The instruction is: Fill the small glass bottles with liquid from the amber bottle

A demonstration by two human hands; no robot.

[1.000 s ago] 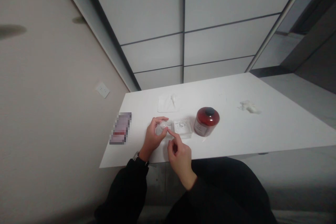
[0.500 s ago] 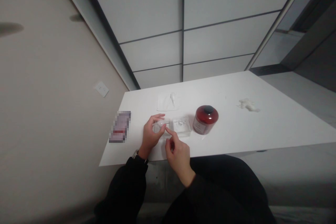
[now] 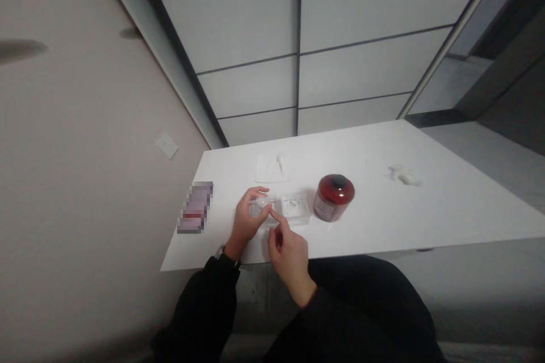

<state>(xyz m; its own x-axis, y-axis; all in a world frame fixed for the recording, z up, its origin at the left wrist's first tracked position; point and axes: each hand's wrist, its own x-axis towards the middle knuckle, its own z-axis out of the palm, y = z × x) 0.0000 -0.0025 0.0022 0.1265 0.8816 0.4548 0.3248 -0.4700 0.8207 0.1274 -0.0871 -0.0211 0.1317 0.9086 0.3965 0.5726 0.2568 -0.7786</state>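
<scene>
My left hand (image 3: 247, 218) is closed around a small translucent white piece with a rounded body (image 3: 261, 202) and a narrow end pointing left; its exact kind is too small to make out. Just beside it, my right hand (image 3: 289, 249) has its index finger stretched out, the tip meeting my left thumb. Its other fingers are loosely curled, with nothing visible in them. Beneath and behind the hands lies a clear plastic box (image 3: 297, 218) in two halves; the right half has white bits inside, and the left half is partly covered by my left hand.
Right of the box stands a dark red bottle (image 3: 334, 198) with a black cap. A white sheet (image 3: 266, 171) with a small white piece (image 3: 280, 163) on it lies behind. Crumpled tissue (image 3: 403, 174) is farther right. A blurred-out flat object (image 3: 196, 208) rests at the left on the white table (image 3: 383, 210).
The whole view has shifted slightly, so everything sits a little lower. Both hands keep nearly the same pose, with the right index finger still at the left thumb.
</scene>
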